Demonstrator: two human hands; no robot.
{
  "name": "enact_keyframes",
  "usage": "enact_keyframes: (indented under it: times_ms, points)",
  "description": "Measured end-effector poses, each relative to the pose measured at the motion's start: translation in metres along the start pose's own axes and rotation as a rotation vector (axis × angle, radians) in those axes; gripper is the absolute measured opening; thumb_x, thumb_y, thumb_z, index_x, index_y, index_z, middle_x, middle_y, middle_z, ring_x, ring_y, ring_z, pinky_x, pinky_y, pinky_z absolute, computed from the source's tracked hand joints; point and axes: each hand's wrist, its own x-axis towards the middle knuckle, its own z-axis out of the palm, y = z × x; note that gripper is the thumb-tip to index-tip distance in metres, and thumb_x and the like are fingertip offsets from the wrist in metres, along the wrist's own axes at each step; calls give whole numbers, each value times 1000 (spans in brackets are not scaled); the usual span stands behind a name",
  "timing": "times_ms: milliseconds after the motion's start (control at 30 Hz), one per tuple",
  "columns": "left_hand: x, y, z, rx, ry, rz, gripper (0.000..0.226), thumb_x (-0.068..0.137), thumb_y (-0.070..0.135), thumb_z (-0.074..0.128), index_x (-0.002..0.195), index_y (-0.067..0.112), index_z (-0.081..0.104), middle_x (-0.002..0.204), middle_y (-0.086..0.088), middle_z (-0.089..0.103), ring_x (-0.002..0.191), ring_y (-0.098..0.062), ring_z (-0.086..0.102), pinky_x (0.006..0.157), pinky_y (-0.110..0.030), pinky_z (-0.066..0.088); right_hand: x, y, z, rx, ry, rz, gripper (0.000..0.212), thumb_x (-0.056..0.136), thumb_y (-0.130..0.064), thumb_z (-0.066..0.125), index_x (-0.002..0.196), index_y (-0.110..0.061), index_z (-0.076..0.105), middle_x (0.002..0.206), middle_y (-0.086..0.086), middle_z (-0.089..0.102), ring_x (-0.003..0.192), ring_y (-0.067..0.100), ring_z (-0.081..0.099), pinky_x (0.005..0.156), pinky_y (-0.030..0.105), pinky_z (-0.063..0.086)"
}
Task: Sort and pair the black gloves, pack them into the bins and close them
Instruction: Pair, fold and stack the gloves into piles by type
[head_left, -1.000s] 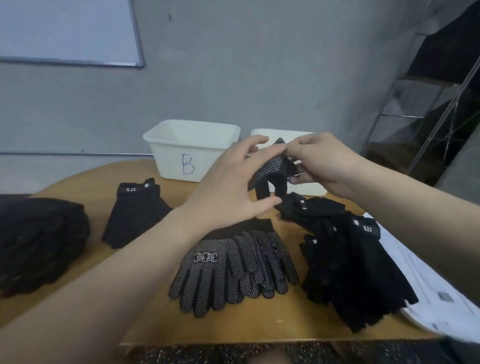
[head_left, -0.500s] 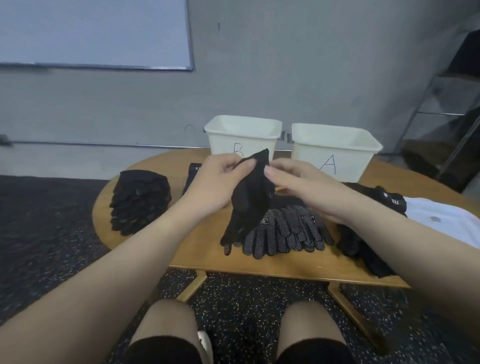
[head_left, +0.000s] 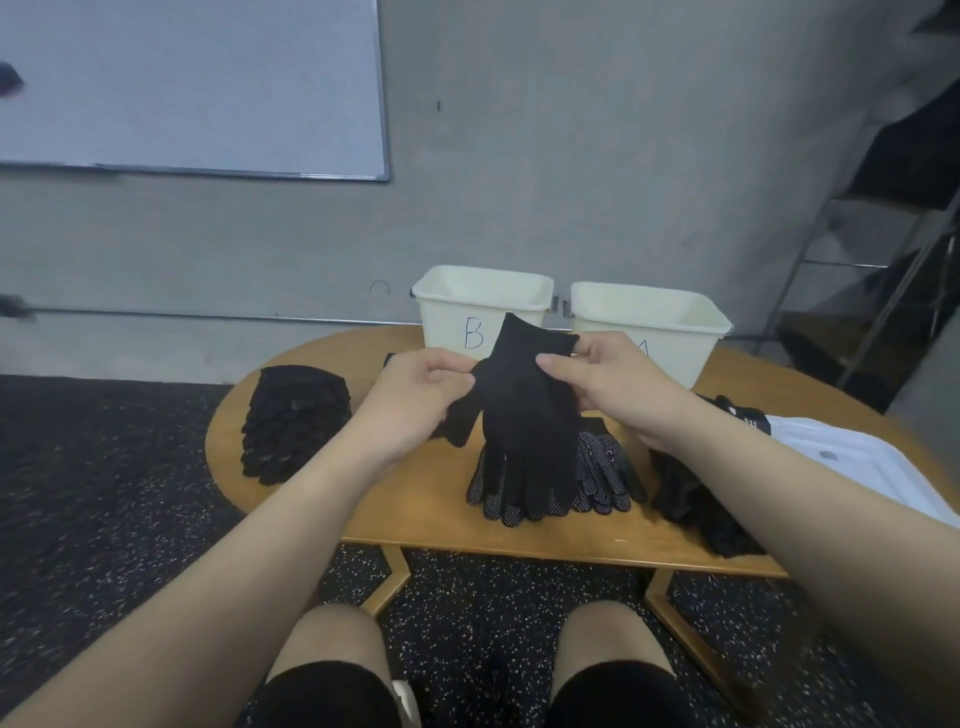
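Holding a black glove (head_left: 524, 415) up over the table (head_left: 415, 509), both hands work at its cuff end. Left hand (head_left: 415, 395) pinches the glove's left edge w/ thumb and curled fingers; right hand (head_left: 597, 384) grips the right side near the cuff, thumb across the front, fingers curled behind. Glove hangs cuff up, fingers down, tips w/ white grip dots just above a dotted glove pair (head_left: 587, 483) lying flat on the wood. Cannot tell if the tips touch that pair.

Behind the hands, two white bins stand side by side at the table's far edge: bin B (head_left: 483, 306) on the left, bin A (head_left: 649, 322) on the right, its letter mostly hidden by the right hand. Both open-topped; insides not visible enough to judge contents.

Left part of table: a stack of black gloves (head_left: 296, 421). Right part: a heap of black gloves (head_left: 696, 499), partly under the right forearm, w/ a white sheet (head_left: 852, 467) beside it. Whiteboard (head_left: 192, 83) on the grey wall, upper left. Person's knees (head_left: 332, 649) show below the table edge.
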Motion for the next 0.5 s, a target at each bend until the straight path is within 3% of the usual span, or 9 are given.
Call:
enact_keyframes:
  times_ms: [67,100,133,200,267,333,400,500]
  points:
    - [-2,5,6,66,216,91,13,99,14,64,105,21,73,102,4,75,92,-10,71,76,-13,55,3,-3,0,-26,43,7,27,102,-18,62,106,8,68,95,23,75,69,18,68,65,33,57]
    - [-3,9,9,119,296,150,13,98,15,65,102,24,72,99,10,73,87,-3,67,68,-7,49,4,-4,0,-24,55,13,30,102,-19,63,107,11,66,91,22,72,67,18,65,61,30,56]
    - [-2,11,13,138,314,194,12,96,17,67,99,27,72,97,14,72,84,0,65,66,-7,48,5,-5,0,-9,62,22,30,103,-19,62,105,11,65,85,19,70,66,20,65,57,27,56]
    - [-1,14,24,102,182,219,13,93,28,74,105,29,73,101,16,73,81,1,66,71,-17,52,5,-9,4,61,57,38,23,103,-17,61,92,3,64,69,7,69,60,18,68,51,25,56]
    - [-2,17,36,129,28,210,40,85,44,79,122,31,68,114,18,71,93,1,68,80,-24,55,5,-12,8,143,11,46,27,104,-19,59,82,-5,62,63,4,68,59,18,71,54,26,59]
    - [0,14,46,123,17,243,46,82,43,76,126,36,64,115,19,71,104,1,68,93,-24,53,7,-14,11,244,-115,79,32,105,-28,57,97,-1,71,83,14,76,78,25,75,71,34,63]
    - [4,8,49,126,91,265,28,91,27,70,118,32,67,109,15,74,104,-3,68,94,-24,51,8,-13,11,281,-220,123,41,105,-38,54,114,-1,71,102,19,77,94,29,75,82,39,62]
    - [11,0,46,176,179,210,18,102,26,59,107,15,72,98,0,76,88,-14,65,80,-33,49,12,-7,5,115,-182,92,39,104,-42,54,109,-7,72,98,12,79,91,27,77,76,33,63]
